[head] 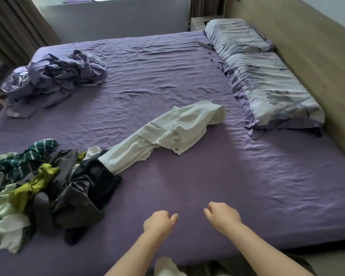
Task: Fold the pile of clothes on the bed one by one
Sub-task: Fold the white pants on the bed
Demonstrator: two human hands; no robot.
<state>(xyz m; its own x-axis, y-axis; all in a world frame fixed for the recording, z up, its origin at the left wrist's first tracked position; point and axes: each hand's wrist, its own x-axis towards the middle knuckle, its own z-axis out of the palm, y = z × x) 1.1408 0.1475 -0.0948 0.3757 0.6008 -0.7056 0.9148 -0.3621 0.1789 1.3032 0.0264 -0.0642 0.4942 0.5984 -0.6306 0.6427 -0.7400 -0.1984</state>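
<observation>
The left hand [158, 223] and right hand [222, 215] hang over the near bed edge, fingers loosely curled, holding nothing. The white pants [167, 134] lie ahead, stretched slantwise from far right down to the clothes pile [48, 188] at the left, nearer the left hand. They look soft and crumpled on the wrinkly purple sheet [207, 186].

Both bare forearms reach forward from the bottom edge, over the near edge of the bed [187, 186]. Left hand [159, 221] hovers over the sheet, back of hand up, fingers loosely curled under, thumb pointing right, holding nothing. Right hand [223, 215] just beside it, apart, slightly farther onto the bed, fingers likewise loosely curled, empty. Wrists straight, forearms angled in toward each other.
</observation>
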